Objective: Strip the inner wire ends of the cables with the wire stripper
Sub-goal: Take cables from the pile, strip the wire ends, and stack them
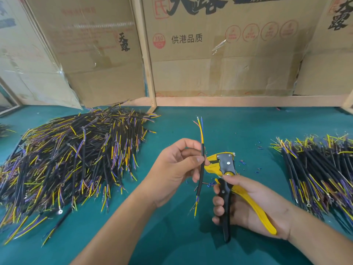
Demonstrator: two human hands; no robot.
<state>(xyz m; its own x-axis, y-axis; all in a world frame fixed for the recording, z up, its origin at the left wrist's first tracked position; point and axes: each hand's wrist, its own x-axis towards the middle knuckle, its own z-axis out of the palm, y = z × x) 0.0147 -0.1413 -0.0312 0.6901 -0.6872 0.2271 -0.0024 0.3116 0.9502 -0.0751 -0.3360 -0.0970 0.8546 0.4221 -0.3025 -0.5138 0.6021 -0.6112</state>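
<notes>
— What sits behind the grip?

— A wall of flattened cardboard boxes (219,54), brown, printed with black characters and red round stamps, patched with clear tape.

— Anything holding them up?

— A pale wooden post (146,54) stands upright just left of the grip and beyond it, and a wooden rail (248,101) runs along the base of the cardboard, off to the right.

— And under the grip?

— A teal green table top (172,236), matte, spreading out on every side of it.

— The light?

— Even and soft, with faint shadows on the green below the grip.
</notes>
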